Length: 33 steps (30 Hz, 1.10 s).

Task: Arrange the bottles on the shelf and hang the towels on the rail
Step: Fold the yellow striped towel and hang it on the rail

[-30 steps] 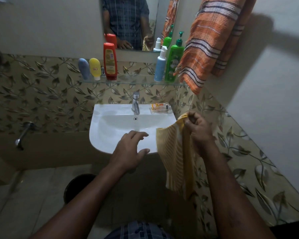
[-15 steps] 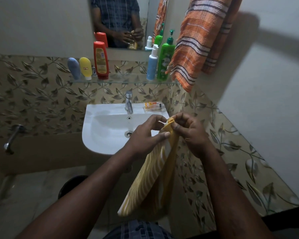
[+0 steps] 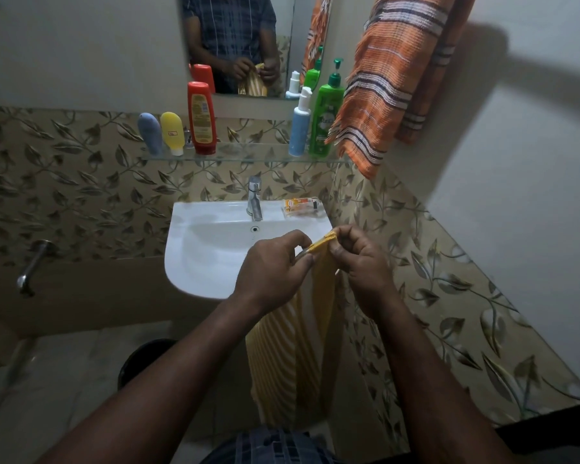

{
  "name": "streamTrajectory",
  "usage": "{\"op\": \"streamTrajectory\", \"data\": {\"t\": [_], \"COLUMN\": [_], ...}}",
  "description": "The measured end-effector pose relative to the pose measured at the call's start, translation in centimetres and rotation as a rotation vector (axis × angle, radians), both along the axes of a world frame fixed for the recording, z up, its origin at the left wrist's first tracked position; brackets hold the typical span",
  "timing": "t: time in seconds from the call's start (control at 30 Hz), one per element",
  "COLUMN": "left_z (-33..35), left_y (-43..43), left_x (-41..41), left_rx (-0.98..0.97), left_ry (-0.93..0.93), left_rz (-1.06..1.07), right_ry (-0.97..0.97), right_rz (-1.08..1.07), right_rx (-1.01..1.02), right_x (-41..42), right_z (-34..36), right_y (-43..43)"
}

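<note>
A yellow striped towel [image 3: 292, 356] hangs down in front of the sink. My left hand [image 3: 272, 269] and my right hand [image 3: 362, 259] both pinch its top edge, close together. An orange striped towel [image 3: 389, 78] hangs at the upper right; its rail is out of sight. On the glass shelf [image 3: 248, 155] stand a grey-blue tube [image 3: 149, 133], a yellow tube [image 3: 172, 132], a red bottle [image 3: 201, 117], a blue bottle with a white cap [image 3: 300, 123] and a green pump bottle [image 3: 327, 110].
A white sink [image 3: 208, 249] with a chrome tap [image 3: 254, 202] sits below the shelf, a small orange packet [image 3: 300, 207] on its back rim. A mirror [image 3: 238, 41] hangs above. A wall tap [image 3: 31, 266] sticks out at left. A dark bucket [image 3: 141, 360] stands on the floor.
My left hand came from the sink's rim to the towel's top edge and took hold beside my right hand. The towel now hangs straighter between both hands.
</note>
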<state>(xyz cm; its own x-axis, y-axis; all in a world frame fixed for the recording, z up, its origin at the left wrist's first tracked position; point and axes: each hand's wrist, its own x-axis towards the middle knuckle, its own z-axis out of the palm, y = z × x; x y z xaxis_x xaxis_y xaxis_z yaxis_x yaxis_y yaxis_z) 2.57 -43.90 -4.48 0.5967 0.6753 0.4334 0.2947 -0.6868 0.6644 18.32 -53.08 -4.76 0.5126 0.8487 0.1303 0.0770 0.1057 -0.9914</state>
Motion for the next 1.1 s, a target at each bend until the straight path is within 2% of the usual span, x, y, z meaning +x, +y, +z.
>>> {"op": "streamTrajectory", "data": {"t": [0.1, 0.2, 0.4, 0.5, 0.57, 0.63, 0.73, 0.8, 0.87, 0.97, 1.1], "left_z": [0.0, -0.5, -2.5, -3.8, -5.3, -6.8, -8.5, -9.6, -10.2, -9.9, -7.9], "left_y": [-0.1, 0.1, 0.5, 0.3, 0.1, -0.5, -2.4, -4.1, -5.6, -6.3, -5.9], "left_x": [-0.1, -0.6, -2.3, -3.1, -3.6, -4.1, -4.7, -4.4, -3.4, -1.4, 0.3], "left_rx": [0.032, 0.005, -0.127, -0.222, -0.236, -0.326, -0.602, -0.571, -0.471, -0.438, -0.442], "left_ry": [0.047, 0.198, 0.432, 0.530, 0.590, 0.561, 0.321, 0.264, 0.320, 0.364, 0.241], "left_rz": [0.005, -0.088, -0.141, -0.228, -0.249, -0.253, -0.247, -0.198, -0.166, -0.199, -0.184], "right_ry": [0.006, -0.033, -0.105, -0.076, -0.066, -0.054, -0.028, 0.011, 0.065, 0.059, 0.120], "right_rz": [-0.066, -0.218, -0.380, -0.461, -0.422, -0.377, -0.451, -0.560, -0.616, -0.613, -0.626], "right_rx": [0.033, 0.049, -0.109, -0.106, -0.071, -0.028, 0.021, 0.037, 0.066, 0.077, 0.094], "right_x": [-0.8, -0.4, 2.7, 3.9, 4.0, 3.7, 3.7, 3.9, 3.9, 3.5, 3.8], "right_z": [-0.2, -0.6, -2.0, -1.8, -1.0, 0.0, 1.7, 2.7, 3.6, 4.7, 5.8], "right_y": [0.3, 1.1, 2.2, 2.4, 2.6, 2.8, 3.2, 3.7, 4.1, 4.4, 4.1]}}
